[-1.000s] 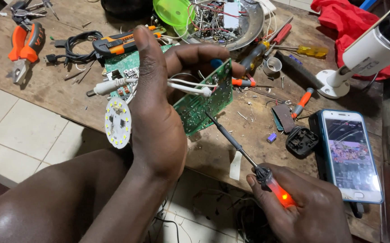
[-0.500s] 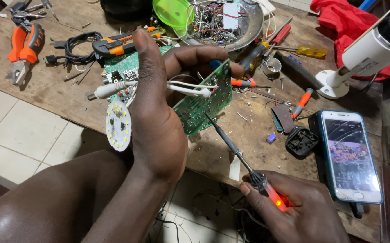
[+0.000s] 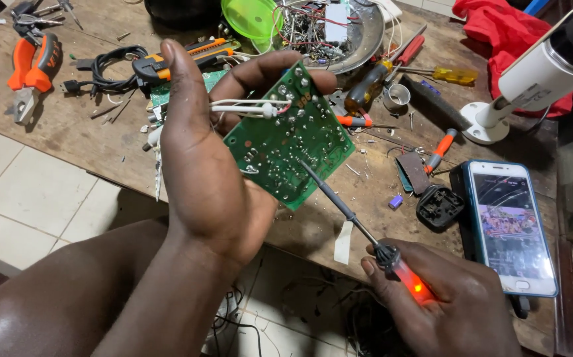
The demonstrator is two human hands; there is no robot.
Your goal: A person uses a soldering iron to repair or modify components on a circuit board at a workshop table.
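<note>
I look down on a cluttered wooden counter (image 3: 81, 125), strewn with hand tools. Working from the largest things down: at the far right a white security camera (image 3: 537, 69) stands on its round base, and near it a smartphone (image 3: 510, 225) lies face up with its screen lit. Orange-handled pliers (image 3: 28, 69) rest at the far left, well apart from my work. My left hand (image 3: 204, 165) is raised above the counter's near edge, its fingers curled around a green circuit board (image 3: 286, 142), thumb on one edge and fingertips on the opposite edge, with the solder side turned up toward me. The board is tilted like a diamond, 1 corner pointing away toward the tool pile and 1 pointing down toward me. White wires (image 3: 243, 106) run from its upper left edge across my palm. My right hand (image 3: 445, 304) is closed in a pen-like grip around the soldering iron (image 3: 366, 231), whose orange lamp glows in the handle. The iron's long axis runs diagonally from lower right to upper left, its tip pointing at and touching the board near its middle. I judge this to be the soldering step on 1 joint; the next move calls for holding the board steady and keeping the tip on that single pad without bridging its neighbours.
</note>
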